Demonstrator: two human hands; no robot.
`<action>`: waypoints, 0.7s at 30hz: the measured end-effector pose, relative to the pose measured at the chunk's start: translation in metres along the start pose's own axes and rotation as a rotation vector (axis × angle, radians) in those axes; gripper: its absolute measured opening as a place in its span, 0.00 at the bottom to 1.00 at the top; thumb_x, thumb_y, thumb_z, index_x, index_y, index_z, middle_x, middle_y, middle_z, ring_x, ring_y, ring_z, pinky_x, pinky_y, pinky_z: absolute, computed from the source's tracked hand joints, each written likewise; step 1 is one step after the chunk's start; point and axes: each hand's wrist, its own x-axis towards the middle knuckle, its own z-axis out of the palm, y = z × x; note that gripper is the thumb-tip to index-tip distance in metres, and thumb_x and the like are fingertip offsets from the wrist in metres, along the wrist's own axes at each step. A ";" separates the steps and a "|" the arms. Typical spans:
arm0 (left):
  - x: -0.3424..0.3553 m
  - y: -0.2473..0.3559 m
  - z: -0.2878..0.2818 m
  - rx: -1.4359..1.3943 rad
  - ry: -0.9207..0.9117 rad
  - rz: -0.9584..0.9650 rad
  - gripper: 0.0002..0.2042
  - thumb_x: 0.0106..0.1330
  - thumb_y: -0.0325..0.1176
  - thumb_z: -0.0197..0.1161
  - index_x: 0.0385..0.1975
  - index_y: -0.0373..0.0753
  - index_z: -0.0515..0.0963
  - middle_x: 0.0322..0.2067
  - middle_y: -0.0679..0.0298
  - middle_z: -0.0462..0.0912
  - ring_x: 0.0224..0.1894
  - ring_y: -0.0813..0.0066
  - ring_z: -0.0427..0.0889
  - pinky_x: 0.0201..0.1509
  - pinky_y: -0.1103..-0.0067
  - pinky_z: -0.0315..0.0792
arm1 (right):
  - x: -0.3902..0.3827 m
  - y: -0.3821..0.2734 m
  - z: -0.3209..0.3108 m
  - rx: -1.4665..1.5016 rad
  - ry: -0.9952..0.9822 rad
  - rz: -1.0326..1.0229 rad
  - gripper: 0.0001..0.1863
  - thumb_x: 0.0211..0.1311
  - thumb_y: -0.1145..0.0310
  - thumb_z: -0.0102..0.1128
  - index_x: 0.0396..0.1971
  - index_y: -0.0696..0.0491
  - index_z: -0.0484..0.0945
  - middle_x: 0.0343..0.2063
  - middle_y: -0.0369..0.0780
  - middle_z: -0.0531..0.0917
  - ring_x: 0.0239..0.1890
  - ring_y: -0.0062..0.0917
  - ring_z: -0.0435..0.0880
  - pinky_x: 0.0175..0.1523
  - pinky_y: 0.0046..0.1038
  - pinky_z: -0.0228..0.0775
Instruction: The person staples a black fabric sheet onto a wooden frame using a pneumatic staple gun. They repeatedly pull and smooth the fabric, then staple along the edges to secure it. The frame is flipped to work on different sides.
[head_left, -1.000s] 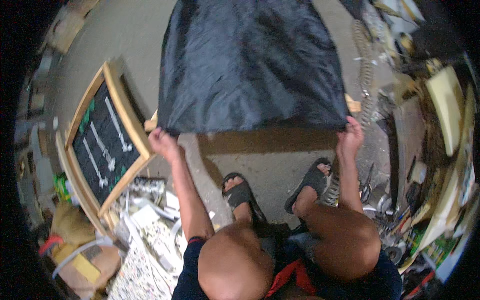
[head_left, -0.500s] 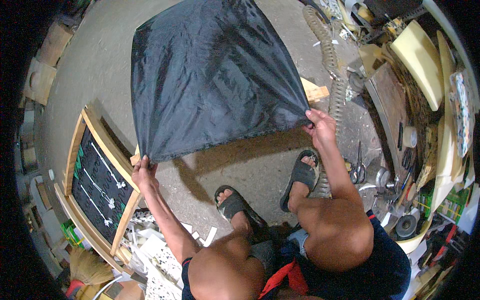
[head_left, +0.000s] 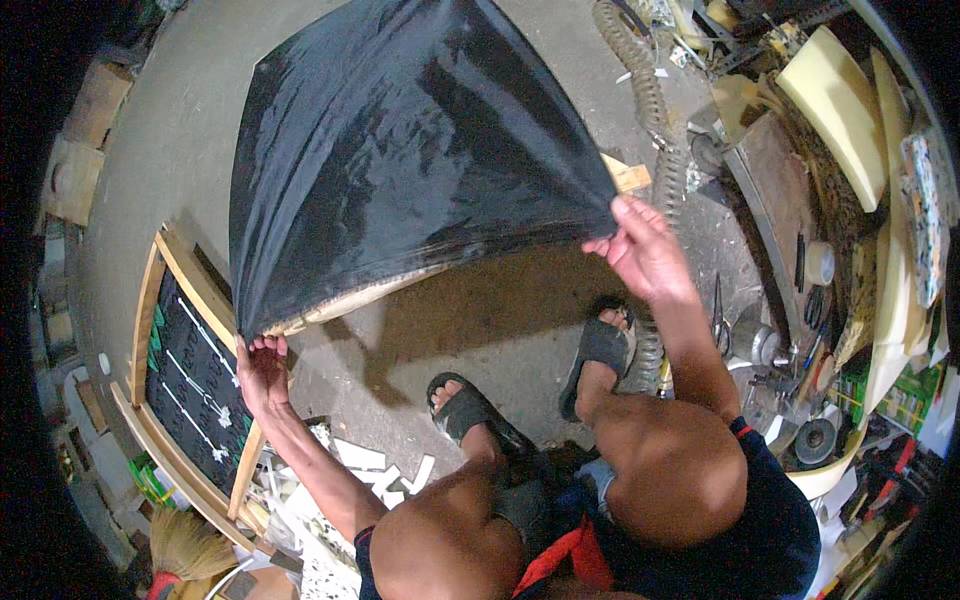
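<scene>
A large black fabric sheet is stretched taut in front of me, with creases running to its two near corners. My left hand is closed on the near left corner, and my right hand pinches the near right corner. Pale wood shows under the near edge of the sheet, and a wooden end sticks out at its right side. Whatever else lies beneath the fabric is hidden. Close by my left hand a wooden frame leans, with a black panel and white strips across it.
A coiled hose runs along the floor at right. Beyond it are scissors, a tape roll, tools and yellow foam pieces. White scraps and a straw broom lie at lower left. My sandalled feet are below the sheet.
My left hand has moved left and toward me, pulling its corner outward. The sheet is tighter, and pale wood now shows along its near edge. My right hand has shifted slightly.
</scene>
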 end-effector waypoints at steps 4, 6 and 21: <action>0.008 -0.013 -0.022 0.160 0.002 -0.048 0.15 0.74 0.47 0.55 0.30 0.44 0.73 0.27 0.68 0.77 0.32 0.71 0.77 0.42 0.67 0.75 | 0.008 0.026 0.061 -0.725 -0.001 -0.096 0.17 0.75 0.60 0.48 0.29 0.55 0.76 0.19 0.28 0.68 0.25 0.16 0.66 0.28 0.28 0.59; 0.012 -0.016 -0.027 0.176 0.028 -0.082 0.15 0.74 0.48 0.55 0.31 0.44 0.73 0.26 0.68 0.75 0.32 0.72 0.76 0.41 0.67 0.73 | 0.022 0.028 0.086 -0.630 -0.114 -0.355 0.20 0.73 0.61 0.50 0.23 0.60 0.69 0.15 0.43 0.66 0.21 0.22 0.64 0.28 0.35 0.59; 0.015 -0.072 -0.036 0.451 0.272 -0.038 0.14 0.72 0.47 0.58 0.42 0.43 0.76 0.25 0.65 0.77 0.30 0.71 0.79 0.41 0.62 0.79 | 0.002 0.060 -0.091 -0.414 0.193 0.187 0.13 0.72 0.60 0.55 0.35 0.54 0.79 0.28 0.33 0.81 0.28 0.15 0.76 0.36 0.23 0.74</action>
